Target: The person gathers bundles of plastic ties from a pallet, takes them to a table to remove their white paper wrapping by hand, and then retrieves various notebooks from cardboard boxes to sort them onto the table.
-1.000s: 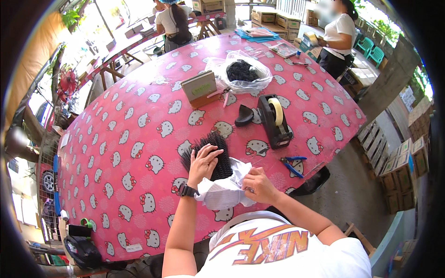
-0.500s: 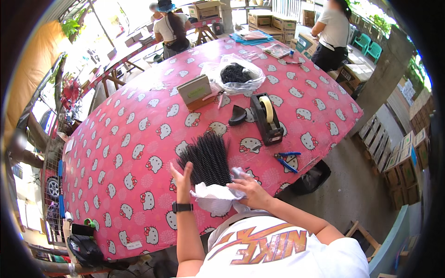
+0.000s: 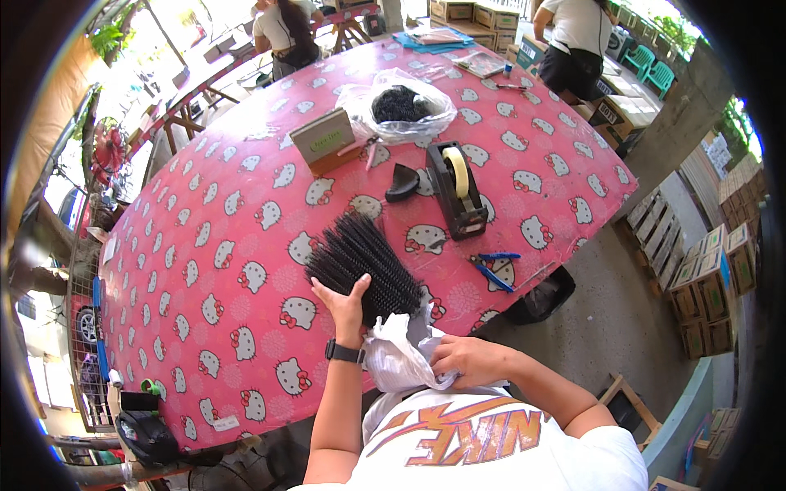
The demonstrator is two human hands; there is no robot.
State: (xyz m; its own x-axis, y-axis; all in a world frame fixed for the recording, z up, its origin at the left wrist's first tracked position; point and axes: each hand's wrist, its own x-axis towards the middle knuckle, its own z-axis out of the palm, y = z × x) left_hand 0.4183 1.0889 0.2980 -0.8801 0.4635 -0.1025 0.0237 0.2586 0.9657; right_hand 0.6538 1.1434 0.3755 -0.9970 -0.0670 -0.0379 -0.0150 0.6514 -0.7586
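A thick bundle of black spiral strands (image 3: 372, 254) lies tilted over the table, its lower end inside a crumpled white wrapper (image 3: 391, 360). My left hand (image 3: 342, 307), with a dark watch on its wrist, holds the bundle's left side. Its thumb rests on the strands; some fingers are hidden beneath. Close to my shirt, my right hand (image 3: 471, 360) is closed on the wrapper's right edge, fingertips partly covered by its folds. Whether the wrapper is paper or plastic I cannot tell.
On the pink patterned table (image 3: 246, 311) stand a tape dispenser (image 3: 458, 192), a black wedge-shaped piece (image 3: 402, 182), blue-handled pliers (image 3: 494, 272), a small box (image 3: 323, 141) and a clear bag of black strands (image 3: 401, 106). Cartons (image 3: 704, 286) are stacked at right. Two people work beyond.
The bundle has tilted to the left, and my left thumb has come over its strands. My right hand has moved down and right, drawing the wrapper's edge toward me.
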